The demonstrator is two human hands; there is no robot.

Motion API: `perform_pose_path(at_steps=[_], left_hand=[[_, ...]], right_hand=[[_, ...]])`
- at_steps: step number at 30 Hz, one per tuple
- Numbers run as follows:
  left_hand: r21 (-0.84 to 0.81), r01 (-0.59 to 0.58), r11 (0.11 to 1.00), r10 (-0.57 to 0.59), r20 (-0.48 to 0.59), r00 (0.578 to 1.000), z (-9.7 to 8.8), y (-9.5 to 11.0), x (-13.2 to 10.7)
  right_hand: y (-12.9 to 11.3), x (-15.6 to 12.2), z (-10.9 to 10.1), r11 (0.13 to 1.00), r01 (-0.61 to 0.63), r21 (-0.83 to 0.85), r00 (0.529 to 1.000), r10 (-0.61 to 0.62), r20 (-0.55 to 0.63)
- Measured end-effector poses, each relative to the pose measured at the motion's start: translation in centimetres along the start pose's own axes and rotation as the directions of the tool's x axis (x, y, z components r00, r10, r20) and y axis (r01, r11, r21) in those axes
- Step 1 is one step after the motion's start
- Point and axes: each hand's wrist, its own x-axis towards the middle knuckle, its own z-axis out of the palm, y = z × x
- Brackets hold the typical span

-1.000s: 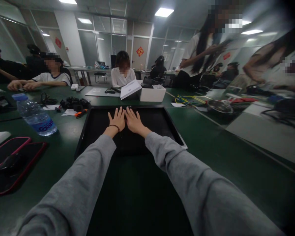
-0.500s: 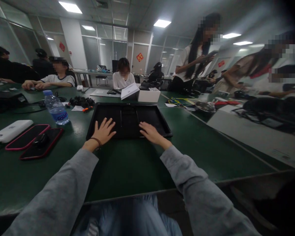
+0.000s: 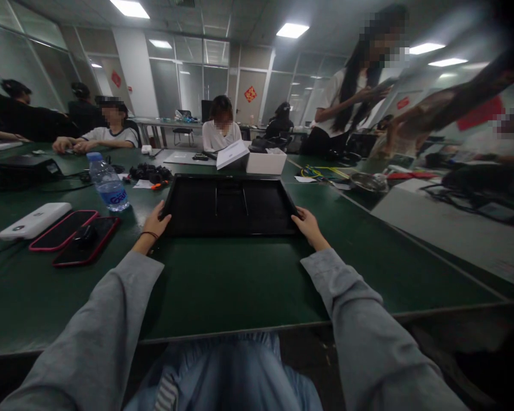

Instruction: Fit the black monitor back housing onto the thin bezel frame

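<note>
A flat black tray [image 3: 229, 228] lies on the green table [image 3: 227, 285] straight ahead of me. My left hand [image 3: 156, 220] grips its near left corner, fingers curled round the rim. My right hand [image 3: 308, 224] grips its near right corner the same way. Both arms are in grey sleeves, and a dark band is on my left wrist. The tray's inside looks bare, with thin ridges down the middle.
A water bottle [image 3: 108, 184], a white power bank [image 3: 33, 221] and two red-edged phones [image 3: 75, 234] lie to the left. A white open box [image 3: 257, 160] stands behind the tray. Cables, a metal bowl [image 3: 366, 181] and several people are around the table.
My hands slid from the tray's middle back toward me, then apart to its near corners, where they closed on the rim. The view pulled back from the table.
</note>
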Motion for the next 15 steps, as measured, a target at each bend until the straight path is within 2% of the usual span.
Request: perform_pose_path(at_steps=[3, 7, 10, 12, 15], left_hand=[[0.065, 0.101, 0.993, -0.102, 0.026, 0.994, -0.5, 0.1, 0.6], [0.248, 0.076, 0.966, -0.083, 0.017, 0.996, -0.7, 0.6, 0.5], [0.303, 0.083, 0.949, -0.086, -0.003, 0.996, -0.7, 0.9, 0.1], [0.289, 0.087, 0.953, -0.089, -0.008, 0.996, -0.6, 0.7, 0.1], [0.208, 0.085, 0.975, -0.087, -0.001, 0.996, -0.7, 0.2, 0.4]], right_hand=[[0.2, 0.8, 0.0, 0.998, -0.033, 0.044, 0.999, 0.032, 0.017], [0.5, 1.0, -0.1, 0.998, 0.031, -0.061, 0.999, -0.03, 0.026], [0.7, 1.0, -0.1, 0.993, 0.051, -0.11, 0.999, -0.051, 0.001], [0.4, 0.9, -0.1, 0.999, -0.008, -0.031, 1.0, 0.009, 0.018], [-0.7, 0.5, -0.3, 0.977, -0.18, 0.11, 0.977, 0.165, 0.134]])
